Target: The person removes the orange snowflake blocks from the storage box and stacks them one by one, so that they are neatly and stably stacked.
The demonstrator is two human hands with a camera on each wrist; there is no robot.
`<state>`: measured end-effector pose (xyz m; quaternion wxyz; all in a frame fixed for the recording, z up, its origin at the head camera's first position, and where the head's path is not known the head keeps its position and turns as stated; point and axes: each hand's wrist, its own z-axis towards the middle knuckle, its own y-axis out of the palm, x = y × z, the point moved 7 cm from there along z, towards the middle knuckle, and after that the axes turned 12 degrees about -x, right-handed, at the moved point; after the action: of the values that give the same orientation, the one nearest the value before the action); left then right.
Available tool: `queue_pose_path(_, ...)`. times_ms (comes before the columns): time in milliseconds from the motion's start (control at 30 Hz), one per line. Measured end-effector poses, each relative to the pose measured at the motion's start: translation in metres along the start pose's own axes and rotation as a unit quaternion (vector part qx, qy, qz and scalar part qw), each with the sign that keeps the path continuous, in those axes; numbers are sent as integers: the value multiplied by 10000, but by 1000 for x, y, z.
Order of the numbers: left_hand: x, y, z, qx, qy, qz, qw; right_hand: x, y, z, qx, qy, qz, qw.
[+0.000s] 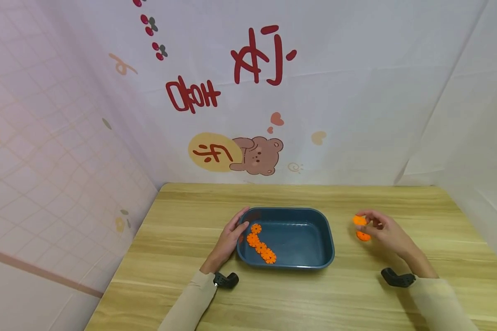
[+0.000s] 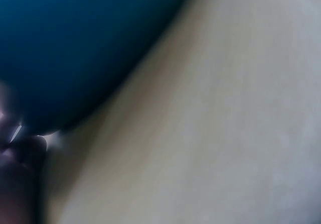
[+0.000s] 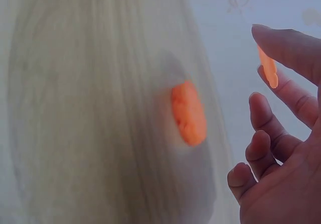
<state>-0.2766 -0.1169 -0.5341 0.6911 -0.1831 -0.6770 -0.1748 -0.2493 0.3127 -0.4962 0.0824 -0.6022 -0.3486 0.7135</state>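
Observation:
A dark blue rectangular tray (image 1: 300,239) sits on the table with several orange notched snowflake discs (image 1: 261,248) in a slanting row along its left part. My left hand (image 1: 228,236) holds the tray's left side, its thumb over the rim and its fingers along the outer wall. To the right of the tray, my right hand (image 1: 383,230) pinches one orange disc (image 3: 269,71) between thumb and index finger, above the table. Beneath it, a short stack of orange discs (image 3: 189,114) lies on the wood. In the left wrist view the tray (image 2: 75,43) is blurred.
The wood-grain table (image 1: 273,299) reaches back to a white wall (image 1: 356,92) with printed red characters and a bear. Another wall (image 1: 45,161) stands along the left. A black wrist camera (image 1: 228,280) is strapped to the left wrist, another black camera (image 1: 397,278) to the right.

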Motion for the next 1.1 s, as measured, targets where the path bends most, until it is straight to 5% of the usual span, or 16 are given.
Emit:
queue_pose_path(367, 1, 0, 1, -38, -72, -63, 9999, 22, -6, -10, 96, 493, -69, 9987)
queue_pose_path(767, 0, 0, 2, -49, 44, -98, 9999, 37, -3, -14, -339, 324, 76, 9989)
queue_pose_path(1100, 2, 1, 2, -70, 43, -91, 9999, 34, 0, -14, -321, -2, 38, 9995)
